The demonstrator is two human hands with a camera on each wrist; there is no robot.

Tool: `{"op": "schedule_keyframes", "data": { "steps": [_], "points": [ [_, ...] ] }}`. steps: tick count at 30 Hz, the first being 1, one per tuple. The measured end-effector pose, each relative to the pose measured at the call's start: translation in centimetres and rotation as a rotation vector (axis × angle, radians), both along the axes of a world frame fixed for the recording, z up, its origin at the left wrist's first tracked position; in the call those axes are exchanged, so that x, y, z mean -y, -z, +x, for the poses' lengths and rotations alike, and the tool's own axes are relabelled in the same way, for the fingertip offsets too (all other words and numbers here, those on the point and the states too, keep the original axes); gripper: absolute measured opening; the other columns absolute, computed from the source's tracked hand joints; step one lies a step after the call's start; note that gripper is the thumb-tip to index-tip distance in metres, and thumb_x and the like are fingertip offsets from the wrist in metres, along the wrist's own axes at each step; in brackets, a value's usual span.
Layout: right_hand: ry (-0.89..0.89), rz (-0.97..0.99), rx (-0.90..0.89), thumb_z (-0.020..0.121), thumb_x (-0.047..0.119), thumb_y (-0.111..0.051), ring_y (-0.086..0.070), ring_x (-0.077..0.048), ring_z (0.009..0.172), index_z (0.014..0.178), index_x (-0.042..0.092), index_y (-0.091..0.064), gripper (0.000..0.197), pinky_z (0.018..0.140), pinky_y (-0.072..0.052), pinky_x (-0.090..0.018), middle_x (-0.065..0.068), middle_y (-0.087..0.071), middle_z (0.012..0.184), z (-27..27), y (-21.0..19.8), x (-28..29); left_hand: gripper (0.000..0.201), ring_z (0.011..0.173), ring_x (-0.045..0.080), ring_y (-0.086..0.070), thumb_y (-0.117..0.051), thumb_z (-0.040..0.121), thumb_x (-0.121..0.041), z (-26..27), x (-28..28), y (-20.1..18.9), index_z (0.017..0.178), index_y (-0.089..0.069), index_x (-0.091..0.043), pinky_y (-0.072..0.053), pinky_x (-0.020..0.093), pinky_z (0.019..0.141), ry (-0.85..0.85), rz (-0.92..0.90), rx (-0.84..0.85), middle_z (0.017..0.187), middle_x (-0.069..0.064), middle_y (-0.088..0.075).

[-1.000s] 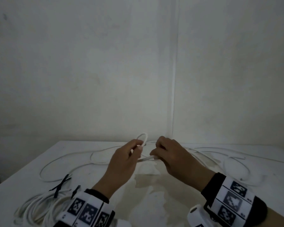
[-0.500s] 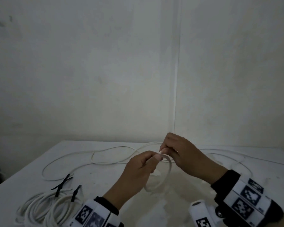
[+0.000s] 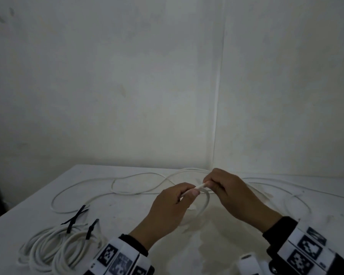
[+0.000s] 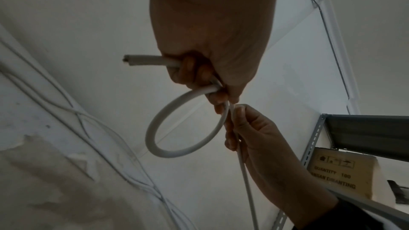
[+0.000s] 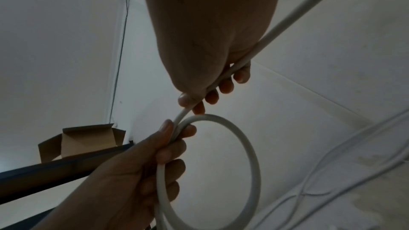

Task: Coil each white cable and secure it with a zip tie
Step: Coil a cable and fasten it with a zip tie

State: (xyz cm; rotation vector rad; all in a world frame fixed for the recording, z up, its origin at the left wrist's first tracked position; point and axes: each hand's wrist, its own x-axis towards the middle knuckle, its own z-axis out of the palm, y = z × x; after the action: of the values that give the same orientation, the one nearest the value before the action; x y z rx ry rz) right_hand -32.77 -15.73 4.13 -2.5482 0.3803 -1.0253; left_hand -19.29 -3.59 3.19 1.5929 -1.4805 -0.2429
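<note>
— Since a second ago my hands have drawn nearer me and one loop (image 4: pixel 188 123) has closed.

— Who holds it?

— My left hand (image 3: pixel 171 205) grips its crossing; my right hand (image 3: pixel 228 193), just right, pinches the white cable (image 5: pixel 287 18) running rightward.

— Cut end?

— Only the left-wrist view shows it.

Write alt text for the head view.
Two hands hold a white cable above a white table: the left hand grips its first small loop while the right hand pinches the cable beside it. Finished coils with black zip ties lie left.
</note>
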Motion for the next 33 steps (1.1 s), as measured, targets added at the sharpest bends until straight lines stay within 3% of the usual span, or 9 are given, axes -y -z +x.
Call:
{"op": "schedule_keyframes", "data": {
  "steps": [5,9,12,17,21,23,26,30,33],
  "points": [
    [0.034,0.039,-0.127,0.087,0.044,-0.035,-0.054,-0.013,0.078,0.086,0.026,-0.059,0.030,0.072,-0.044,-0.032,0.007,-0.056,0.085,0.3,1.0,-0.7,0.020,0.058,-0.004,-0.049,-0.035,0.078,-0.054,0.1,0.1,0.4,0.073,-0.053,-0.046,-0.033,0.017,0.057,-0.013,0.059,0.013,0.066,-0.026,-0.059],
    [-0.036,0.205,-0.108,0.094,0.026,-0.049,-0.055,-0.005,0.069,0.072,0.036,-0.056,0.025,0.069,-0.044,-0.030,0.012,-0.059,0.070,0.7,0.8,-1.0,0.021,0.057,-0.003,-0.047,-0.034,0.079,-0.053,0.6,-0.2,0.5,0.069,-0.050,-0.044,-0.033,0.020,0.059,-0.009,0.099,-0.003,0.068,-0.025,-0.059],
    [-0.059,0.302,-0.112,0.092,0.020,-0.052,-0.059,-0.004,0.064,0.071,0.031,-0.059,0.025,0.068,-0.048,-0.028,0.011,-0.062,0.062,0.8,-0.5,-1.4,0.022,0.055,-0.004,-0.047,-0.036,0.079,-0.052,0.7,-0.4,0.1,0.068,-0.052,-0.040,-0.032,0.022,0.059,-0.009,0.101,-0.036,0.061,-0.030,-0.054],
    [-0.140,0.462,-0.009,0.091,0.008,-0.054,-0.065,-0.005,0.067,0.074,0.016,-0.061,0.020,0.070,-0.049,-0.017,0.004,-0.068,0.067,0.9,-2.0,-1.7,0.019,0.059,-0.001,-0.046,-0.053,0.075,-0.056,1.5,-0.4,-1.1,0.064,-0.063,-0.043,-0.038,0.024,0.065,-0.004,0.031,-0.147,0.059,-0.019,-0.056],
    [-0.171,0.584,0.068,0.089,0.007,-0.056,-0.068,-0.011,0.068,0.078,0.012,-0.058,0.013,0.071,-0.051,-0.017,-0.001,-0.070,0.066,0.8,-2.6,-2.0,0.023,0.059,0.001,-0.045,-0.055,0.090,-0.028,1.2,-0.7,-1.9,0.069,-0.064,-0.025,-0.034,0.010,0.058,0.005,0.006,-0.254,0.058,-0.012,-0.052],
    [-0.171,0.581,0.055,0.090,0.011,-0.055,-0.068,-0.010,0.071,0.080,0.016,-0.060,0.012,0.073,-0.050,-0.017,0.003,-0.070,0.064,0.8,-2.8,-2.1,0.025,0.066,0.008,-0.045,-0.053,0.090,-0.029,1.0,-0.9,-2.4,0.068,-0.064,-0.025,-0.033,0.011,0.059,0.008,0.005,-0.307,0.061,-0.011,-0.052],
    [-0.175,0.519,-0.010,0.093,0.017,-0.050,-0.063,-0.013,0.076,0.084,0.021,-0.065,0.018,0.079,-0.047,-0.029,0.007,-0.069,0.064,0.8,-2.9,-2.2,0.028,0.073,0.010,-0.047,-0.051,0.091,-0.032,0.9,-0.9,-2.7,0.067,-0.063,-0.026,-0.034,0.019,0.067,0.011,0.012,-0.354,0.071,-0.001,-0.055],
    [-0.113,0.469,0.021,0.092,0.015,-0.052,-0.052,-0.020,0.065,0.077,0.020,-0.066,0.021,0.066,-0.041,-0.031,0.011,-0.065,0.056,0.4,-3.5,-2.3,0.027,0.049,-0.003,-0.039,-0.048,0.093,-0.032,0.5,-1.0,-2.9,0.080,-0.068,-0.021,-0.030,0.008,0.050,-0.006,0.032,-0.323,0.060,-0.011,-0.048],
    [-0.085,0.475,0.020,0.092,0.015,-0.053,-0.049,-0.018,0.062,0.074,0.021,-0.065,0.023,0.062,-0.039,-0.027,0.011,-0.064,0.055,0.5,-3.6,-2.4,0.024,0.047,-0.003,-0.041,-0.052,0.091,-0.030,0.9,-1.0,-3.3,0.083,-0.071,-0.018,-0.031,0.008,0.049,-0.045,0.031,-0.262,0.055,-0.014,-0.050]
  ]
}}
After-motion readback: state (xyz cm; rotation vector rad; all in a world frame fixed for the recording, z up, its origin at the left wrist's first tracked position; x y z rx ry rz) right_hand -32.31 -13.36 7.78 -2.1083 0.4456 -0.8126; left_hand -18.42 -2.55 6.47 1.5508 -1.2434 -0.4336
